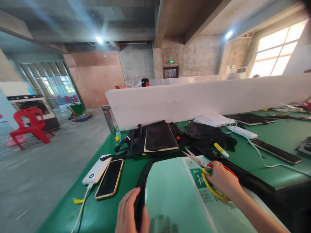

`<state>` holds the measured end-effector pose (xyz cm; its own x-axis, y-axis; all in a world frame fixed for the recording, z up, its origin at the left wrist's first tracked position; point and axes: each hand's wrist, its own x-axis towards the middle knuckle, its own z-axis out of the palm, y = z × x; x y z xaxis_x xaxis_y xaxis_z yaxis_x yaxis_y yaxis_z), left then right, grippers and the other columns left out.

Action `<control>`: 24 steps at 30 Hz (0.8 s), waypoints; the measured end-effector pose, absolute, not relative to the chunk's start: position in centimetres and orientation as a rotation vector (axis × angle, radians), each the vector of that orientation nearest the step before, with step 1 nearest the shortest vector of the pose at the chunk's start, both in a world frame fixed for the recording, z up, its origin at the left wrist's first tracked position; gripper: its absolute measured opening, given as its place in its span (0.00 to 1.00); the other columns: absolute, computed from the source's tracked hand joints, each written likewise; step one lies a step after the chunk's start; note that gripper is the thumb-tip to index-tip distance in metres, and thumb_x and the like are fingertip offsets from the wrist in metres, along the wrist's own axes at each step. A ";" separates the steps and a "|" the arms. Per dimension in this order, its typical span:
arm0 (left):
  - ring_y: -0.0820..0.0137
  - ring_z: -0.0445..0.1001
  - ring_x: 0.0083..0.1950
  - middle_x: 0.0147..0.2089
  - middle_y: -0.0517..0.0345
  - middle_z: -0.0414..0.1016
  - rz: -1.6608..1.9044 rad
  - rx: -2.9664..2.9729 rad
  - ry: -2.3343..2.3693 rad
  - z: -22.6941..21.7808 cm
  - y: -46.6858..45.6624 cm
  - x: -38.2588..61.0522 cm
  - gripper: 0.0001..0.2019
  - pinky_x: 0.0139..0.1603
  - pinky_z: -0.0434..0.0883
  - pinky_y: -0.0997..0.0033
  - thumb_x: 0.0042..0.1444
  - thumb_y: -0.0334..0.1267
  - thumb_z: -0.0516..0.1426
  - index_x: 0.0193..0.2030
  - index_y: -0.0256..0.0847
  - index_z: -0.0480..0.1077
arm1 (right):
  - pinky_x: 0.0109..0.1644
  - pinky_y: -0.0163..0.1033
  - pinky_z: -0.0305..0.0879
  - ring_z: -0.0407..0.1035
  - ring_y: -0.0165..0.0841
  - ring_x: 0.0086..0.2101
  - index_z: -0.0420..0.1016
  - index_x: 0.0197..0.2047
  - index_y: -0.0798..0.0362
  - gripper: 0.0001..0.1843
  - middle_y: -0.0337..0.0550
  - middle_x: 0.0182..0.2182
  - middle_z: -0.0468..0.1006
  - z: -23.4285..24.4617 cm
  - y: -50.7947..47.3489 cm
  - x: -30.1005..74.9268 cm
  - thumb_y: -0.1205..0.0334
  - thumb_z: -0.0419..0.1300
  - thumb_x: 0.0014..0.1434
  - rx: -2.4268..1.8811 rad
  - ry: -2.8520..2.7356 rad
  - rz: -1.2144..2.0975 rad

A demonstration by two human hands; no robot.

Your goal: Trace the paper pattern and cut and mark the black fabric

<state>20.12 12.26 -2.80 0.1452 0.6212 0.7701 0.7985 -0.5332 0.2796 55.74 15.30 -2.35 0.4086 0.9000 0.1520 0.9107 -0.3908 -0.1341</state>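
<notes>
A large book (172,184) with a pale green cover lies in front of me, on black cloth (145,171) that shows along its left and far edges. My left hand (130,212) is at the book's near left edge, with the black cloth between its thumb and fingers. My right hand (224,181) grips scissors (194,158) with red and yellow handles over the book's far right part. Their blades are apart and point away to the left, past the book's far edge. Part of the handles is hidden by my fingers.
Left of the book lie a phone (109,179) and a white power bank (97,170) with a cable. Beyond it are a black-covered notebook (160,136), black cloth scraps (209,133) and a glue stick (221,150). A white partition (194,100) rises behind; a power strip (243,132) sits right.
</notes>
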 end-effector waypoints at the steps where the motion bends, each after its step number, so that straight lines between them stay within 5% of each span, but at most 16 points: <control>1: 0.62 0.66 0.55 0.53 0.45 0.66 -1.296 -2.300 -1.390 -1.5 13.4 21.1 0.20 0.50 0.71 0.60 0.57 0.36 0.50 0.57 0.39 0.57 | 0.34 0.44 0.63 0.71 0.44 0.38 0.62 0.40 0.54 0.20 0.50 0.39 0.71 -2.3 15.1 56.1 0.45 0.52 0.54 -2.479 -1.611 -0.079; 9: 0.58 0.54 0.66 0.64 0.40 0.58 -0.742 -2.511 -1.547 0.1 25.8 27.4 0.27 0.62 0.60 0.52 0.61 0.45 0.46 0.62 0.29 0.54 | 0.41 0.50 0.63 0.69 0.49 0.39 0.68 0.31 0.54 0.21 0.53 0.31 0.74 -0.7 14.2 57.9 0.43 0.56 0.49 -2.435 -1.900 -0.143; 12: 0.55 0.50 0.67 0.66 0.37 0.53 -0.547 -2.447 -1.548 -0.7 29.4 27.9 0.30 0.63 0.56 0.48 0.60 0.47 0.46 0.62 0.26 0.54 | 0.45 0.53 0.63 0.67 0.51 0.44 0.72 0.40 0.58 0.23 0.59 0.43 0.73 2.5 15.5 56.9 0.46 0.56 0.52 -2.344 -1.957 -0.277; 16: 0.55 0.55 0.65 0.63 0.38 0.58 -0.482 -2.359 -1.535 -1.7 31.9 26.8 0.28 0.62 0.54 0.45 0.61 0.48 0.45 0.60 0.28 0.59 | 0.58 0.50 0.57 0.57 0.45 0.57 0.63 0.58 0.54 0.31 0.51 0.62 0.55 7.6 19.8 54.1 0.44 0.49 0.58 -1.895 -2.127 -0.121; 24: 0.57 0.60 0.62 0.60 0.39 0.64 -0.655 -2.344 -1.430 -3.6 33.0 25.4 0.24 0.59 0.62 0.49 0.61 0.44 0.45 0.58 0.30 0.62 | 0.66 0.50 0.35 0.42 0.39 0.64 0.49 0.66 0.48 0.35 0.42 0.66 0.44 8.0 35.7 47.8 0.42 0.47 0.60 -1.277 -2.516 0.203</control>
<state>25.43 32.98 -3.56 0.3948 0.7472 0.5346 0.8927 -0.4496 -0.0309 47.77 35.67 7.98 -0.5537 0.8058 0.2099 0.7616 0.5920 -0.2634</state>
